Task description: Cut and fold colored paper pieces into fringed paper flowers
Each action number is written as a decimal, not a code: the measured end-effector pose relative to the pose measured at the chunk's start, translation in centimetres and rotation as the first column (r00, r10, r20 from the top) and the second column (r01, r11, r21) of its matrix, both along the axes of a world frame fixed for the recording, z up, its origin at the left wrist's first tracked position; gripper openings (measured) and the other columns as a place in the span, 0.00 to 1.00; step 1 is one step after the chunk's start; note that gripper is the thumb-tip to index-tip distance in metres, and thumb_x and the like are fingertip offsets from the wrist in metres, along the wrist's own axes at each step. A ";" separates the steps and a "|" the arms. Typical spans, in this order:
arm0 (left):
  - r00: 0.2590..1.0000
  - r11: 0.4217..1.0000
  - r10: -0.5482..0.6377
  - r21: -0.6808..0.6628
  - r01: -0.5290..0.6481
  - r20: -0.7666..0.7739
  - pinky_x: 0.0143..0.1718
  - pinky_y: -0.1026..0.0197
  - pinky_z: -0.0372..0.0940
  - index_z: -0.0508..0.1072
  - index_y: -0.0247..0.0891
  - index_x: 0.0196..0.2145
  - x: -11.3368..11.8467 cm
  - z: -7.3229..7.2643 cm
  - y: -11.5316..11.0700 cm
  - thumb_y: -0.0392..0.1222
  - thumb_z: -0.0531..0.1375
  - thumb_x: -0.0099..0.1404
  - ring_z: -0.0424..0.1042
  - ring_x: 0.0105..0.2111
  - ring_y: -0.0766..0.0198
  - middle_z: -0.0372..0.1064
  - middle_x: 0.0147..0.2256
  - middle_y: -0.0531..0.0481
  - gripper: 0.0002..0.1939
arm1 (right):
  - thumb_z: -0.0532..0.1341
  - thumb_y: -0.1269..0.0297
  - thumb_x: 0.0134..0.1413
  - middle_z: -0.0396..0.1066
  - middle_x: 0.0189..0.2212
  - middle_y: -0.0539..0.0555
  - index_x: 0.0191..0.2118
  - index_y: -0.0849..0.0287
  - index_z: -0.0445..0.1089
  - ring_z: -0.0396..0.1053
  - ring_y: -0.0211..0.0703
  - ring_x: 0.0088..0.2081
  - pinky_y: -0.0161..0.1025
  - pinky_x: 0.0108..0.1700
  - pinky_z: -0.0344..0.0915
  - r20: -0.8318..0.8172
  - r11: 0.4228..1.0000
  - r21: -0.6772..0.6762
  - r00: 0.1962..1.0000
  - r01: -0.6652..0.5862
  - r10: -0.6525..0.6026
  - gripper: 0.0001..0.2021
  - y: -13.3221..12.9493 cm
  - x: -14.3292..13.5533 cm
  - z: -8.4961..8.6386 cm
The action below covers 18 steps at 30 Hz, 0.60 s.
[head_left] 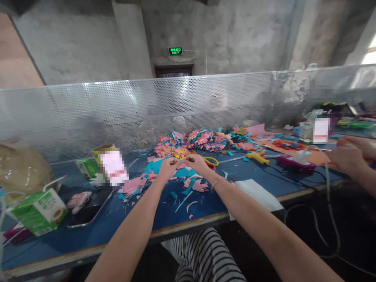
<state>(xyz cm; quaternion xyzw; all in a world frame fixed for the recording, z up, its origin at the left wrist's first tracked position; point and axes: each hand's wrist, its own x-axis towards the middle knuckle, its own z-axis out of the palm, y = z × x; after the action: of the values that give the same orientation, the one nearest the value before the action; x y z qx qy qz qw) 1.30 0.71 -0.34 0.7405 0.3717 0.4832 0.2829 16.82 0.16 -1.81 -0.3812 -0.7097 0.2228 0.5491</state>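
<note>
My left hand [169, 167] and my right hand [196, 163] meet over the middle of the table, fingertips pinched close together. Whatever small piece is between them is too tiny to make out. Beneath them lies blue paper [152, 167], with cut pink paper [133, 185] to the left. Pink and blue scraps [199, 185] are scattered nearer the edge. Just behind my hands sits a heap of pink, blue and yellow paper flowers [172, 147]. A yellow loop, perhaps a scissors handle [216, 160], shows beside my right hand.
Right of me lie a yellow glue gun [257, 158], a white sheet [257, 192] overhanging the edge and a purple power strip [296, 164]. A co-worker's hands [349, 154] are farther right. On the left are a phone [91, 213] and a green carton [41, 211].
</note>
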 end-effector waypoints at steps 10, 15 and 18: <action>1.000 0.997 -0.004 -0.075 0.005 0.002 0.23 0.65 0.60 0.66 0.37 0.17 -0.2 0.2 -0.1 0.49 0.62 0.44 0.63 0.18 0.68 0.62 0.15 0.55 0.14 | 0.59 0.56 0.40 0.60 0.16 0.48 0.18 0.61 0.65 0.56 0.33 0.21 0.32 0.25 0.55 -0.011 0.999 -0.039 1.000 -0.016 0.016 0.13 0.4 0.2 -0.1; 0.997 0.991 0.019 -0.134 -0.008 0.077 0.23 0.64 0.61 0.66 0.37 0.18 0.2 0.5 -0.7 0.50 0.63 0.44 0.63 0.18 0.68 0.62 0.15 0.56 0.14 | 0.57 0.53 0.42 0.61 0.17 0.48 0.21 0.61 0.65 0.58 0.34 0.21 0.32 0.25 0.57 -0.078 0.993 -0.084 0.994 -0.084 0.077 0.14 1.0 0.3 -0.5; 0.991 0.989 0.056 -0.143 -0.038 0.123 0.25 0.64 0.62 0.65 0.37 0.18 0.3 0.6 -0.9 0.48 0.62 0.45 0.64 0.19 0.68 0.62 0.17 0.55 0.13 | 0.56 0.53 0.43 0.59 0.16 0.47 0.22 0.61 0.64 0.58 0.33 0.20 0.32 0.24 0.58 -0.127 0.986 -0.111 0.986 -0.120 0.106 0.15 1.3 0.4 -0.7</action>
<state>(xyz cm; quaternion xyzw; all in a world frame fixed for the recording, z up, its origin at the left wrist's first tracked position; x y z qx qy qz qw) 1.63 -0.19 0.28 0.6775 0.4036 0.5084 0.3458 17.18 1.45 -2.51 -0.3580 -0.6812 0.3181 0.5538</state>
